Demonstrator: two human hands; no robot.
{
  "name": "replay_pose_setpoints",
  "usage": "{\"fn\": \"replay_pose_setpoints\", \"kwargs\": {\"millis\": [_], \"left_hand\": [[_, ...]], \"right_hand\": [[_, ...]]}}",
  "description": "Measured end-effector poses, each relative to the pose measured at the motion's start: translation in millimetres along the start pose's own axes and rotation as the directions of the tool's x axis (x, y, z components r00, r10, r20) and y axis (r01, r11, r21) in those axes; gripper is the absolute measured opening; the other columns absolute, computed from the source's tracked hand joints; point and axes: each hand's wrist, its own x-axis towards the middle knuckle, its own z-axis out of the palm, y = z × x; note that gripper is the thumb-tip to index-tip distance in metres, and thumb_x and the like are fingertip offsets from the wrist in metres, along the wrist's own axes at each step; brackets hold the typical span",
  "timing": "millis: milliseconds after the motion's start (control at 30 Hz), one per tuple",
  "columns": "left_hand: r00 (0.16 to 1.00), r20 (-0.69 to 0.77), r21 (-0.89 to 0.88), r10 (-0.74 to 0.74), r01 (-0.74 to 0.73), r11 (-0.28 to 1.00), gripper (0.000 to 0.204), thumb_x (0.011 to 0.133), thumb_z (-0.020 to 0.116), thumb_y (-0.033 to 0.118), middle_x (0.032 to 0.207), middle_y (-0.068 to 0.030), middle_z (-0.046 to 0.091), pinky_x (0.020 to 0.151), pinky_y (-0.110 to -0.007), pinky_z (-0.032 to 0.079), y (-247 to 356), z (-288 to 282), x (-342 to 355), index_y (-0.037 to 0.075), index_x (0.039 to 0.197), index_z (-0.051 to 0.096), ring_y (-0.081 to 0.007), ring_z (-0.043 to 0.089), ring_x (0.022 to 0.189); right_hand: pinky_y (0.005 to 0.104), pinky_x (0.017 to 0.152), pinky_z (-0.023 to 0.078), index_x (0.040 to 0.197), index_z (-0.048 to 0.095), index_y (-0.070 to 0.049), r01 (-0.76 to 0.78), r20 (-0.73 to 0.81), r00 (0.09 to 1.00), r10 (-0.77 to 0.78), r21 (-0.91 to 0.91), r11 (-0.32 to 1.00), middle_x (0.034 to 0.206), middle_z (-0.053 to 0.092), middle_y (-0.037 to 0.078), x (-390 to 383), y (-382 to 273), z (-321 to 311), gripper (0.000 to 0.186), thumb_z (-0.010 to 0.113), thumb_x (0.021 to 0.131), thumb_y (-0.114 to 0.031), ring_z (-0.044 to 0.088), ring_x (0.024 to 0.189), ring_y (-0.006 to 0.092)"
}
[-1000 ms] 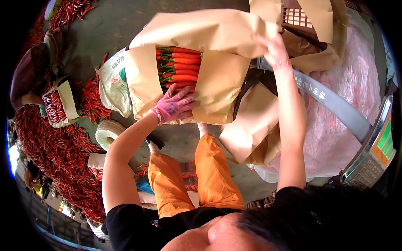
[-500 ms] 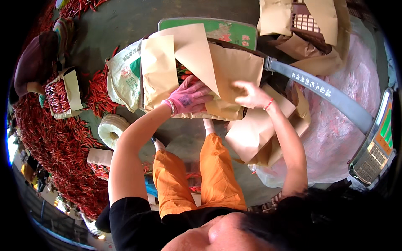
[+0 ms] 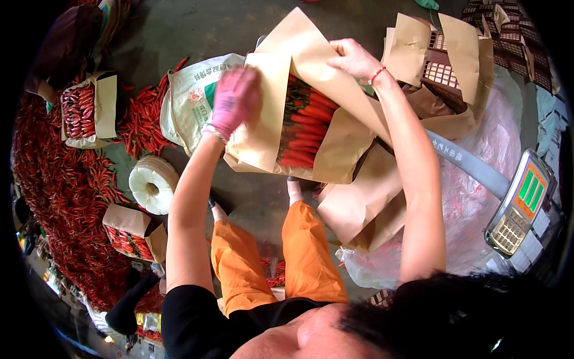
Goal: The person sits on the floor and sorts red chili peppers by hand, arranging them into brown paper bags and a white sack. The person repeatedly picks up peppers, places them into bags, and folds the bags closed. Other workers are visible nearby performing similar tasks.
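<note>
Head view: left hand in pink glove, fingers flat on brown paper wrap, pinning it; bare right hand, fingers pinching top flap, keeping packed red chillies covered.

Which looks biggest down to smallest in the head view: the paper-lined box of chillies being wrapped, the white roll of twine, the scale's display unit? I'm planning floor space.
1. Paper-lined box of chillies, clearly largest.
2. Scale's display unit and white roll of twine: these look alike; the fisheye bending near the rim makes ranking unsure.
</note>
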Motion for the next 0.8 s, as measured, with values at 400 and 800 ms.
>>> {"fn": "replay_pose_setpoints", "kwargs": {"millis": [400,800], "left_hand": [[0.966,0.182,-0.244,-0.186,0.228,0.943,0.033,0.086,0.06,0.029,0.121,-0.0186,0.061,0.1,-0.046,0.042,7.7,101.4,-54.8,0.008,0.112,0.065,-0.035,0.058,0.11],[0.724,0.579,-0.203,0.375,-0.318,0.926,0.113,0.061,0.073,0.069,0.151,-0.0181,0.035,0.116,-0.054,0.02,99.5,-52.9,43.4,0.013,0.15,0.031,-0.0376,0.029,0.141]], "right_hand": [[0.0387,0.094,0.052,0.128,0.055,0.002,0.205,-0.172,0.952,-0.252,-0.252,0.946,0.118,0.063,0.024,-71.8,10.4,201.7,0.046,0.048,0.083,0.004,0.064,0.106,0.0367],[0.0411,0.079,0.052,0.11,0.063,0.0,-0.167,-0.034,0.984,0.174,0.156,0.974,0.096,0.066,0.015,-125.7,-26.3,211.0,0.03,0.053,0.082,-0.005,0.064,0.091,0.0331]]}}
